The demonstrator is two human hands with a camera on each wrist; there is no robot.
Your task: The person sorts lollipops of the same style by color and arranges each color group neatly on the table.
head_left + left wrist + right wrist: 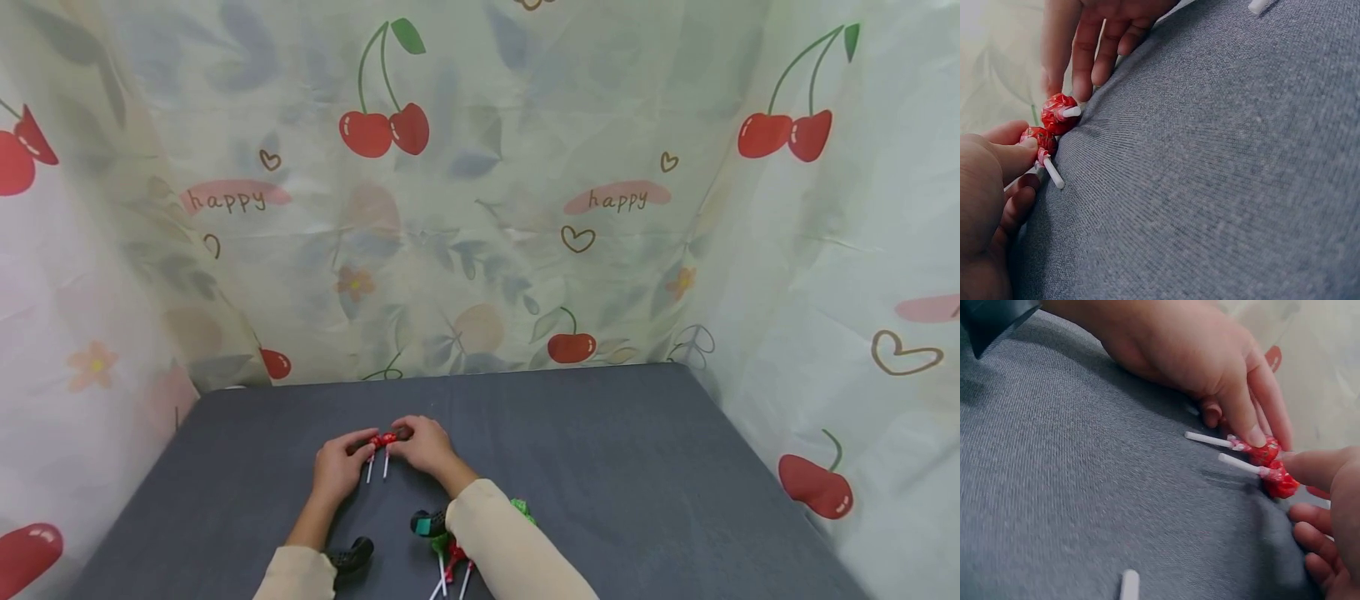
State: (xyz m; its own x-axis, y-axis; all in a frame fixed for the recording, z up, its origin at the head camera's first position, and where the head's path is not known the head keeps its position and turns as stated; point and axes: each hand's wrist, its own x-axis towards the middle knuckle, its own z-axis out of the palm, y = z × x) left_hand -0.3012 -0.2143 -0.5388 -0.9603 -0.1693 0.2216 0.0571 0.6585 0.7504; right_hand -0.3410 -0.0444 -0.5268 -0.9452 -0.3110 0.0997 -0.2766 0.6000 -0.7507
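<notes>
Two red-wrapped lollipops lie side by side between my hands on the dark grey cloth, their heads touching and their white sticks pointing back toward me. My left hand (337,468) pinches the left lollipop (1039,139), with the thumb pressed on its wrapper. From the other side, my right hand (427,443) holds the right lollipop (1280,481) at its head between thumb and finger. The remaining fingers of the right hand hang loosely bent beside it in the right wrist view.
Nearer to me, partly under the right sleeve (517,542), lie more lollipops, including a green one (439,544) and a red one (455,557). Black wrist bands show at both cuffs. A cherry-printed curtain (465,250) closes off the grey table (600,467) at back and sides.
</notes>
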